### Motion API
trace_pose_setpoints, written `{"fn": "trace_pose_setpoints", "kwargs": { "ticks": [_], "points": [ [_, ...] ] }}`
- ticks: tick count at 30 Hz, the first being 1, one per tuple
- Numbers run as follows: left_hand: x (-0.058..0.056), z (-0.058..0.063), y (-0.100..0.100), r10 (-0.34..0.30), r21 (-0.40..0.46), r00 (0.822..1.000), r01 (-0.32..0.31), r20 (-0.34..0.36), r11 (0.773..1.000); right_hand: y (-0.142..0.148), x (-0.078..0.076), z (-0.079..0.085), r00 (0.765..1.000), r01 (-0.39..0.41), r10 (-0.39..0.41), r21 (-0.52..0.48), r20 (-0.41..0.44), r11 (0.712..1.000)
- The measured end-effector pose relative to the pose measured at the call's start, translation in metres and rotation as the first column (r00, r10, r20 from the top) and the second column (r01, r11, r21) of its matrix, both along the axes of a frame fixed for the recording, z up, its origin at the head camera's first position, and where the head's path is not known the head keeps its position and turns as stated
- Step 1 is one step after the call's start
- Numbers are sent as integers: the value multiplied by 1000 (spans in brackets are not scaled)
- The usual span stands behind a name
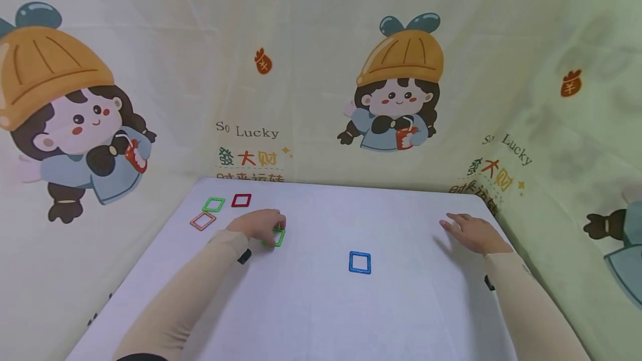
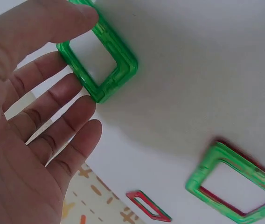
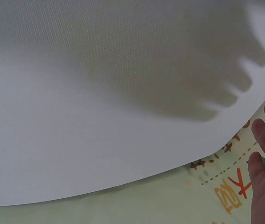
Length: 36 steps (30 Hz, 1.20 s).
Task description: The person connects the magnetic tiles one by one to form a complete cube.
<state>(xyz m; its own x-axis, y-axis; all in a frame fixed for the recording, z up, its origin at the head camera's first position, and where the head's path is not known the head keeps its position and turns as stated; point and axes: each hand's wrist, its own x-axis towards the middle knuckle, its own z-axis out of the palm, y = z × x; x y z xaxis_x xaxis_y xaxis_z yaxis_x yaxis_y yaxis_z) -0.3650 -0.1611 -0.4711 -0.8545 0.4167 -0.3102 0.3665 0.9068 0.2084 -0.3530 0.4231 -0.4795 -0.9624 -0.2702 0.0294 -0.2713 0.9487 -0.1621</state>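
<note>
My left hand (image 1: 258, 225) pinches a green square magnetic tile frame (image 2: 116, 45) between thumb and fingers, on the left half of the white table. The thumb lies across the frame's upper part in the left wrist view, with fingertips along its left side. In the head view, the hand covers part of this frame. My right hand (image 1: 473, 234) holds nothing, its fingers extended above the table's right side. A blue square frame (image 1: 350, 262) lies between the hands, nearer the front.
At the table's back left lie another green frame (image 1: 215, 199), an orange-red frame (image 1: 196, 225) and a dark red frame (image 1: 243, 194). The white table (image 1: 311, 316) meets a cloth backdrop (image 1: 311, 88) printed with cartoon figures behind it and at the sides.
</note>
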Motion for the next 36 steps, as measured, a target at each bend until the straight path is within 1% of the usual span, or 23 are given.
{"fn": "trace_pose_setpoints", "kwargs": {
  "ticks": [4, 7, 11, 15, 21, 25, 28, 32, 34, 36],
  "points": [
    [-3, -1, 11, -35, -37, 999, 34, -34, 999, 2, 1, -1, 1000, -6, 6, -10, -16, 1000],
    [-5, -2, 20, -53, -55, 997, 50, -58, 997, 2, 1, 0, 1000, 4, -4, 0, -2, 1000],
    [-6, -3, 33, -64, -55, 996, 60, -63, 997, 0, 1, 2, 999, 13, -14, 25, 29, 1000],
    [-9, -5, 45, -81, -63, 994, 77, -70, 995, -3, 2, 4, 999, 9, -10, 36, 43, 999],
    [-12, -5, 63, -115, -72, 989, 108, -96, 992, -7, 5, 6, 999, 11, -12, 23, 39, 1000],
    [-12, -3, 76, -145, -92, 984, 136, -102, 986, -11, 3, 6, 999, 8, -8, 12, 37, 1000],
    [-12, -3, 87, -151, -92, 983, 141, -107, 986, -16, 2, 7, 1000, 0, -1, 8, 31, 1000],
    [-13, -6, 102, -140, -56, 983, 135, -117, 989, -23, 0, 8, 1000, -13, 13, 9, 23, 1000],
    [-14, -7, 109, -130, -19, 984, 129, -120, 991, -26, -2, 8, 1000, -18, 18, 6, 21, 1000],
    [-14, -8, 118, -115, 39, 987, 120, -114, 992, -29, -4, 7, 1000, -24, 24, 3, 15, 1000]
  ]
}}
